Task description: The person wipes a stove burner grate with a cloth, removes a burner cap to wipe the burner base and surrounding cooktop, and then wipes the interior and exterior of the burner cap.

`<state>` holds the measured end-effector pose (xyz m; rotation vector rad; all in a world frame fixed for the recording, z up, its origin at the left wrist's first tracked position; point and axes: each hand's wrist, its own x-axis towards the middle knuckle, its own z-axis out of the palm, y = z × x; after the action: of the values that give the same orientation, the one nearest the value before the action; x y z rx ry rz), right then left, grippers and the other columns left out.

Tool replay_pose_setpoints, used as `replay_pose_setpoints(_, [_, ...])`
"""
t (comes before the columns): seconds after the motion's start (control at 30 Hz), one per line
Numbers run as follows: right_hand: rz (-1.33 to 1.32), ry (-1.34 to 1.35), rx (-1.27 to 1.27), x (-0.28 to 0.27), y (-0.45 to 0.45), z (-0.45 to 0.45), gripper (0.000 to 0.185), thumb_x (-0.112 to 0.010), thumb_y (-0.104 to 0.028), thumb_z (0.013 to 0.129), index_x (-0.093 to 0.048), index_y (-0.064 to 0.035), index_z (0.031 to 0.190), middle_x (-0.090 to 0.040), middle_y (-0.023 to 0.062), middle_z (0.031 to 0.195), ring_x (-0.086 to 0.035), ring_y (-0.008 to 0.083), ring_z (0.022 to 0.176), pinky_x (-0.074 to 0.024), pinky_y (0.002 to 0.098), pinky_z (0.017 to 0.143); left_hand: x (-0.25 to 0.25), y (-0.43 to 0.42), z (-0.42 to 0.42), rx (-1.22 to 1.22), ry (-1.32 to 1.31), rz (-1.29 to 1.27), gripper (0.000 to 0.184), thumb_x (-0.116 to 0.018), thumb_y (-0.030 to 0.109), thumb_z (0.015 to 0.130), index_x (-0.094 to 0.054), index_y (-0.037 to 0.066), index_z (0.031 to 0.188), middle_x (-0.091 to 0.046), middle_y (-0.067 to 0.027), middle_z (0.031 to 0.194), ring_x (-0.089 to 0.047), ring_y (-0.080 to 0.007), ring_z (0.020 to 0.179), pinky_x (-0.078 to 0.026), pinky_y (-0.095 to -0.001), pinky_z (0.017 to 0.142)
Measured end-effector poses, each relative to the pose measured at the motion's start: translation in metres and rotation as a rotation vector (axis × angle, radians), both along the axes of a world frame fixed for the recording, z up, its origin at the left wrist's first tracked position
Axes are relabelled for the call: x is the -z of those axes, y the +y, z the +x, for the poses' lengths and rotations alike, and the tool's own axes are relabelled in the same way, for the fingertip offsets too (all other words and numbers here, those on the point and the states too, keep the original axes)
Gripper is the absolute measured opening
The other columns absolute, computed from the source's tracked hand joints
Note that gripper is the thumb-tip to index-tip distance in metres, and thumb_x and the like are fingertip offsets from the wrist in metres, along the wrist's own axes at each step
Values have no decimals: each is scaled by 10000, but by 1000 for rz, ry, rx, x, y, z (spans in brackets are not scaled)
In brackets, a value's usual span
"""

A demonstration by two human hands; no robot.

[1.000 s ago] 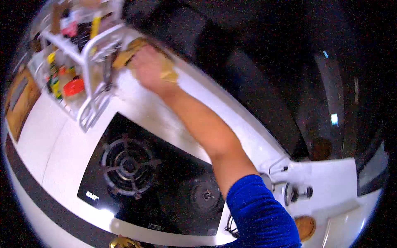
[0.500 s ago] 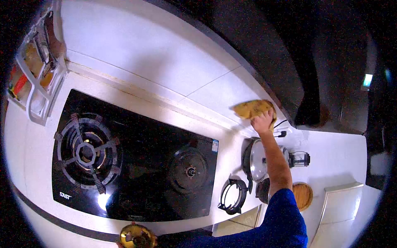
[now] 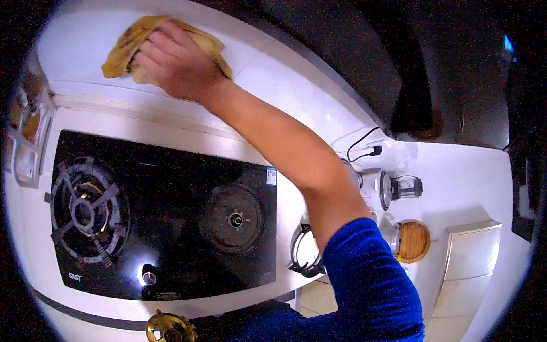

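Note:
My right hand (image 3: 176, 62) presses a yellow-brown cloth (image 3: 122, 48) against the white tiled wall (image 3: 250, 62), above the back edge of the stove. Its fingers are bent over the cloth. Below the forearm lies the black glass gas stove (image 3: 165, 211), with a pan support on its left burner (image 3: 85, 211) and a bare right burner (image 3: 235, 219). At the bottom edge, a brass-coloured burner part (image 3: 170, 329) shows near the stove's front. My left hand cannot be seen.
A white rack (image 3: 28, 148) stands at the far left. Right of the stove are a loose pan support (image 3: 306, 251), a glass-and-metal appliance (image 3: 405, 187), a black plug on a cord (image 3: 375, 150) and a round wooden lid (image 3: 414, 241). A dark range hood (image 3: 364, 62) hangs overhead.
My right hand has moved with the cloth from the wall's right end, near the plug, to the upper left. The view has shifted slightly right.

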<state>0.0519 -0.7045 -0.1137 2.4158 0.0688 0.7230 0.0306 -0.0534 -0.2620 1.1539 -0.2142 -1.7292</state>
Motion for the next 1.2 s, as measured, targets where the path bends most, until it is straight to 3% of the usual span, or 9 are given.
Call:
replay_pose_setpoints(0.23, [21,85,658,-9,-19,-316,194,-726,-334,686,-736,-282,872,-685,-5,1000,-595,257,1059,-316,640,1074,-13,-39,-64,-181,418,94,1236,-590,920,602,-250,219,1561,-413,-146,1501,-428,-438,1332,-384,-663,1060])
replay_pose_setpoints(0.37, [51,126,1096,22,-23,-430,273,-716,-225,679,-746,-103,922,-678,179,1039,-563,459,1105,-187,737,1100,-36,-43,-65,-386,497,87,1213,-572,926,623,-268,212,1555,-428,-140,1471,-458,-442,1279,-366,-731,1035])
replay_pose_setpoints(0.5, [-128,100,815,22,-6,-373,322,-714,-284,709,-710,-139,997,-683,107,1036,-579,350,1091,-260,653,1116,-38,-29,-48,-398,459,69,1177,-489,939,675,-271,190,1556,-420,-144,1480,-441,-436,1308,-353,-713,1059])
replay_pose_setpoints(0.6, [241,720,743,50,-11,-297,154,-593,-210,812,-660,-156,940,-642,21,1022,-564,182,1068,-340,515,1098,-38,-19,-34,-470,348,43,1134,-381,944,728,-262,185,1562,-397,-115,1510,-418,-397,1347,-356,-659,1093])
replay_pose_setpoints(0.67, [128,426,247,103,-22,-214,141,-607,-210,800,-677,-164,913,-634,18,979,-565,209,1084,-330,440,1129,-37,-11,-26,-504,260,4,1106,-319,940,759,-255,185,1565,-384,-92,1526,-411,-366,1361,-367,-623,1105])
replay_pose_setpoints(0.73, [94,525,170,151,-26,-106,440,-613,-205,817,-643,-65,1234,-557,135,1397,-386,304,1417,-162,500,1247,-44,-6,-22,-527,199,23,1108,-315,940,759,-258,181,1564,-390,-96,1521,-428,-373,1346,-386,-627,1086])
replay_pose_setpoints(0.87, [335,-200,-252,196,10,57,422,-635,-131,757,-664,-24,1165,-621,113,1271,-459,297,1350,-295,503,1202,-52,2,-38,-586,149,163,1122,-332,941,750,-258,170,1561,-389,-111,1519,-438,-386,1336,-398,-635,1071])
replay_pose_setpoints(1.1, [181,550,306,169,-32,-221,535,-570,-172,851,-558,-186,1386,-564,4,1389,-473,185,1335,-263,411,1221,-46,-35,-68,-508,246,148,1147,-363,942,734,-257,151,1557,-388,-138,1516,-456,-409,1318,-418,-649,1045])
replay_pose_setpoints(1.2, [197,538,388,142,-37,-371,214,-598,-198,812,-685,-149,1001,-662,16,1001,-590,226,1100,-357,458,1125,-57,-57,-75,-427,322,100,1157,-375,942,728,-257,142,1556,-388,-150,1514,-463,-419,1310,-427,-655,1033])
